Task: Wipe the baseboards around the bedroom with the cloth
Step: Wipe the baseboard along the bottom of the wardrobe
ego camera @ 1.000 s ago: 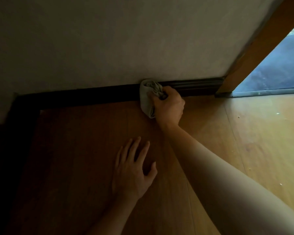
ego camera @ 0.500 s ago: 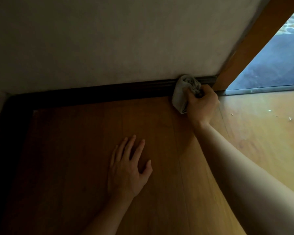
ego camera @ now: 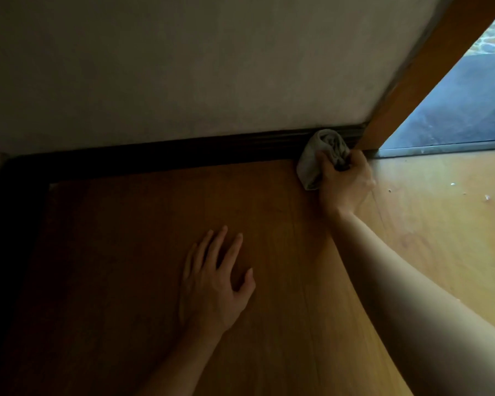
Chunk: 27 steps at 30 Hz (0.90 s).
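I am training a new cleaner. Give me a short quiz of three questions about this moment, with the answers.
1. True or false: the left hand lies flat on the wooden floor and holds nothing.
2. Where along the baseboard is the cloth pressed?
A) at the dark left corner
B) at the middle
C) at the right end, beside the wooden door frame
3. Fill the gap: the right hand ____ the bunched cloth.

Key: 1 true; 2 C; 3 grips.
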Available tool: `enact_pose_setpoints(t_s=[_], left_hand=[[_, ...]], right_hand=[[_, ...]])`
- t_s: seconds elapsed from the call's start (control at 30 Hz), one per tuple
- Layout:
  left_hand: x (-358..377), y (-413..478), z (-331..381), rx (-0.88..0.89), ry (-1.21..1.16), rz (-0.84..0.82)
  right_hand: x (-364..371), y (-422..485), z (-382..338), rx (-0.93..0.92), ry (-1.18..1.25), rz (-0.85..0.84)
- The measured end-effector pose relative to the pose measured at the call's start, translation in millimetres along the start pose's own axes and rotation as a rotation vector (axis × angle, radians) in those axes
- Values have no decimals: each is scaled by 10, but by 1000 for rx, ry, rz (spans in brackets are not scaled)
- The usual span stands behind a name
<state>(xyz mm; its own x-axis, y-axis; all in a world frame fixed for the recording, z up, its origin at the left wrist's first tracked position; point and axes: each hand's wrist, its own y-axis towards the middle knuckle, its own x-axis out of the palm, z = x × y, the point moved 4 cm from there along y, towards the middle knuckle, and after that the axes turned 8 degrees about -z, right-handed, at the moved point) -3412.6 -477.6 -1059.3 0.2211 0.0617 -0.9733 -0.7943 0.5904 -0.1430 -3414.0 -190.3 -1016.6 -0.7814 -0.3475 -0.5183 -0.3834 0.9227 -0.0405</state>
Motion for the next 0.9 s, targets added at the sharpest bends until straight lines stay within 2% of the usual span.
enact_pose_setpoints(t_s=[0.13, 0.27, 0.43, 0.57, 0.77, 0.9], left_hand=[[8, 12, -8, -2, 2, -4], [1, 2, -16, 3, 2, -1], [-10, 1, -4, 8, 8, 17], [-1, 8, -5, 1, 2, 1], [7, 23, -16, 6, -3, 6], [-1, 24, -5, 10, 6, 13]], right_hand=[[250, -199, -110, 100, 78, 24], [465, -369, -216, 72, 142, -44], [566, -459, -251, 68, 187, -7], [676, -554, -321, 46, 194, -80], [758, -637, -374, 87, 209, -10], [894, -724, -456, 19, 187, -136]])
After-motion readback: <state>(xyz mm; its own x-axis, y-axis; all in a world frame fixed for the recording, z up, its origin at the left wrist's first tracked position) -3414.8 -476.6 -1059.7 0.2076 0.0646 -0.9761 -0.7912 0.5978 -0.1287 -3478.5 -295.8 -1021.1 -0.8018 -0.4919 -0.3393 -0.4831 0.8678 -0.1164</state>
